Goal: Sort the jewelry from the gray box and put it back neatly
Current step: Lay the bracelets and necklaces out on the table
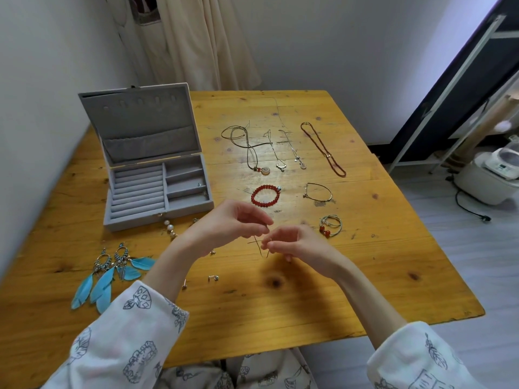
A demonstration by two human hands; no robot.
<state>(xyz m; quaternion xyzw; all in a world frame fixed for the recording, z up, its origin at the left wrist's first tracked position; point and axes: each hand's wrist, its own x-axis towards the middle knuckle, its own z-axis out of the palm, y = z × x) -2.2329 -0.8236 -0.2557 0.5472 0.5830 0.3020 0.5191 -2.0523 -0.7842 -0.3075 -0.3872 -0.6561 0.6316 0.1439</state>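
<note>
While the gray box (157, 189) stands open, both hands' fingers (262, 221) pinch a thin cord (259, 244).

A white appliance (490, 175) sits beside cream curtains (193, 43).

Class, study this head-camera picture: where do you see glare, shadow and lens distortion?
Head view: glare whitens the table near the red bead bracelet; a soft shadow lies under the right hand; the wide lens bends the table's edges and the gray box.
</note>
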